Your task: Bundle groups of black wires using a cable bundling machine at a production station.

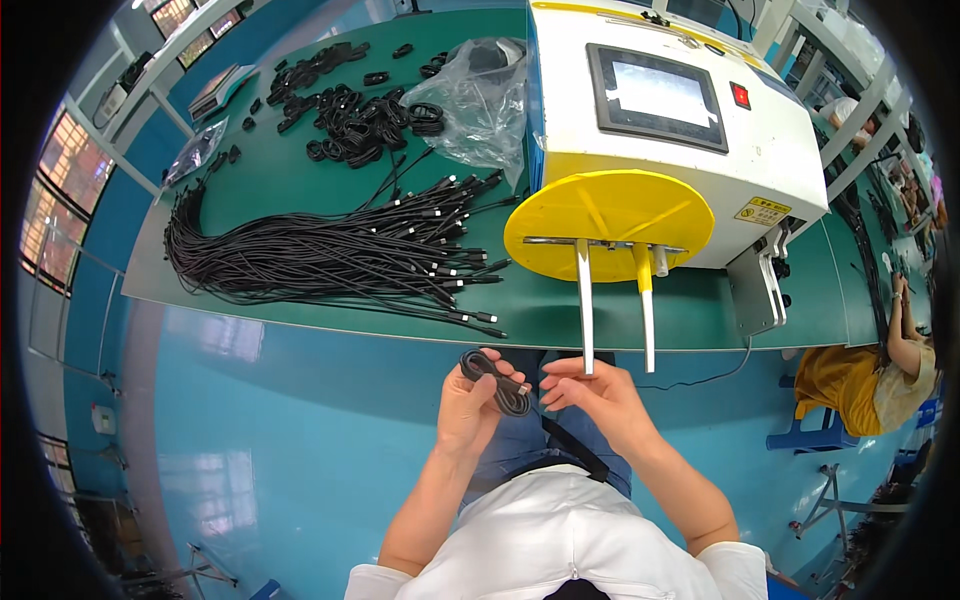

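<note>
Left of the machine (740,170), loose black cables (320,250), too many to count, lie side by side, probably so they stay untangled; coils (360,125) heap beyond them. Your left hand (465,410) grips one coiled cable (512,402) before the machine's left edge, seemingly keeping its loops together. Your right hand (607,402), apart, half-open, looks empty near the machine's two rods (585,310).

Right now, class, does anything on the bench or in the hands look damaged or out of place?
Nothing looks plainly damaged. The untidiest spot is the heap of coiled black cables, scattered loosely beside a crumpled clear plastic bag; the coil in the left hand looks neat.
</note>
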The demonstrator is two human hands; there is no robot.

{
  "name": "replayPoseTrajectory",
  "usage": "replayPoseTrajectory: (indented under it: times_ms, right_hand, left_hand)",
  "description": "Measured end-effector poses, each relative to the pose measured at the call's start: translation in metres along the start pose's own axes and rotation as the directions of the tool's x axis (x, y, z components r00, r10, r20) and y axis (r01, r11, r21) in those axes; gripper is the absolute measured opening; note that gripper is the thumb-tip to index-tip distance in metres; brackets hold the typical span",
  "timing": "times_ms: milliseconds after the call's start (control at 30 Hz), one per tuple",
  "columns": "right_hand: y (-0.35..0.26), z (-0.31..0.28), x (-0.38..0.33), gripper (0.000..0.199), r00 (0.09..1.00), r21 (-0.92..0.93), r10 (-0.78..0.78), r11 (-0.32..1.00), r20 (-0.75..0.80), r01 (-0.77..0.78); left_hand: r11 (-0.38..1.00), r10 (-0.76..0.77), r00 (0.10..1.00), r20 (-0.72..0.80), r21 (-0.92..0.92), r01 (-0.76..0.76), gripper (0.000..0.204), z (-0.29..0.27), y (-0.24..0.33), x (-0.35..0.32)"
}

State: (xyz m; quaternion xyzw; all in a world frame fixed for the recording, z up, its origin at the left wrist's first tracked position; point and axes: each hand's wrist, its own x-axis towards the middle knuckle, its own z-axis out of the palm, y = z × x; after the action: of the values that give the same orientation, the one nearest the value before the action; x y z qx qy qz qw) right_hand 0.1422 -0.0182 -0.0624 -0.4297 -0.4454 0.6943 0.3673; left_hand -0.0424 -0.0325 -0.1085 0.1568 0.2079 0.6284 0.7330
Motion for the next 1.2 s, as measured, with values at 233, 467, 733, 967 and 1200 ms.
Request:
replayPoseTrajectory:
  times_ms: [233,467,733,967,1200]
  right_hand:
    - [-0.004,0.029,0.001,0.037,0.902,-0.567,-0.427,0.729,0.062,0.384]
    - [0.011,0.029,0.007,0.031,0.864,-0.697,-0.503,0.608,0.032,0.38]
    - [0.013,0.033,0.008,0.031,0.774,-0.815,-0.625,0.392,0.105,0.427]
    - [0.011,0.011,0.019,0.019,1.0,-0.191,-0.025,0.981,0.0,0.024]
    - [0.012,0.004,0.025,0.024,0.996,-0.054,0.067,0.997,0.066,-0.063]
  left_hand:
    - [0.892,0.147,0.989,-0.023,0.435,-0.123,0.036,0.008,-0.002,0.003]
    - [0.943,0.199,0.975,-0.101,0.289,-0.163,0.029,0.039,-0.009,0.007]
    - [0.971,0.146,0.983,-0.112,0.208,-0.12,0.024,0.032,-0.008,0.015]
    - [0.955,0.119,0.98,-0.157,0.288,-0.07,0.023,0.028,-0.007,0.017]
    - [0.972,0.055,0.985,-0.163,0.236,-0.015,0.022,0.032,-0.004,0.019]
